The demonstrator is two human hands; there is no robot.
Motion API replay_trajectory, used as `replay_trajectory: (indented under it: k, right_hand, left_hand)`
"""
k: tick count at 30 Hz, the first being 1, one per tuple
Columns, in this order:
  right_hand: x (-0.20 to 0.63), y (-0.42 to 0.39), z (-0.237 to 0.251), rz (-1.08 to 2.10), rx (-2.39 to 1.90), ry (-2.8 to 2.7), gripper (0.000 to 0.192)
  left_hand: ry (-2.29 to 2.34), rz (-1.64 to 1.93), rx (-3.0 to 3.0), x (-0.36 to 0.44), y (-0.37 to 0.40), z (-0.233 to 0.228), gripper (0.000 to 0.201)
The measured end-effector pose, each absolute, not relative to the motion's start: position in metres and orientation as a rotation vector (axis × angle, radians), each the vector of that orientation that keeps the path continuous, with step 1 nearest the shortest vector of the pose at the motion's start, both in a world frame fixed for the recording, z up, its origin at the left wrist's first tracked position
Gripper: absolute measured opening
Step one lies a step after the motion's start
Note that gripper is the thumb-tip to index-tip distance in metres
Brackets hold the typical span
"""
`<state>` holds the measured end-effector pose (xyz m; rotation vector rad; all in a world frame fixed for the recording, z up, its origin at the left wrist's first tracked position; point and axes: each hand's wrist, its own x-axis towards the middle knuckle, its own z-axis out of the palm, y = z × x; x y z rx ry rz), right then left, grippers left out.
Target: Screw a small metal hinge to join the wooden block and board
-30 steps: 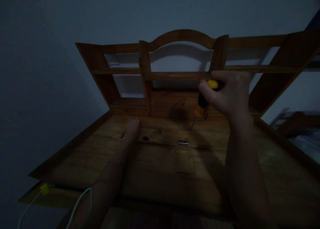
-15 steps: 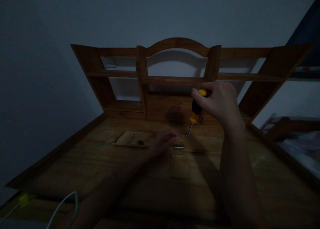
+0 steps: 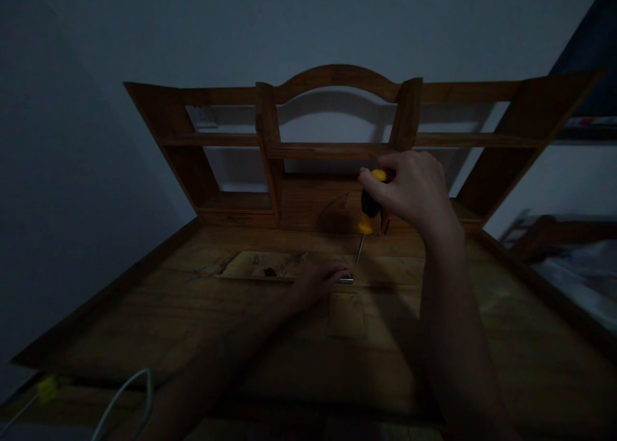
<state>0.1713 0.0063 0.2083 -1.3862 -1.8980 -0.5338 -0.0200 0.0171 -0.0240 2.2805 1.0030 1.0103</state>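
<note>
The right hand [image 3: 414, 193] is wrapped tight around a screwdriver [image 3: 369, 211] with a yellow and black handle. The thin metal tip points down and a little toward the person, and it hangs in the air, not touching the wood. Just below the tip and a bit to the left lies a small shiny metal hinge [image 3: 346, 279] on the wooden desk top [image 3: 482, 338]. The left hand [image 3: 318, 279] lies flat on the wood with its fingertips touching the hinge; it pins the piece down and closes around nothing. A pale wooden flap [image 3: 270, 266] lies behind that hand.

To do this step well, it seems best to press the hinge down firmly so it cannot slide, and keep the fingers off to the side of the screw spot. The tip should come straight down, stand upright in the screw, and turn slowly. The room is very dark, so the screw itself cannot be seen. A white cable [image 3: 120, 396] lies far behind both hands, near the person
</note>
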Motion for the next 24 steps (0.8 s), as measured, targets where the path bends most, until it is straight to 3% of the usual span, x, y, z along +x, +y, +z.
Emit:
replay_trajectory:
  k: [24]
  right_hand:
    - [0.1624,0.0063,0.2051,-0.556,-1.378,-1.989,0.038]
  left_hand:
    - [0.907,0.954,2.586,-0.0134,0.0140,-0.0217,0.032]
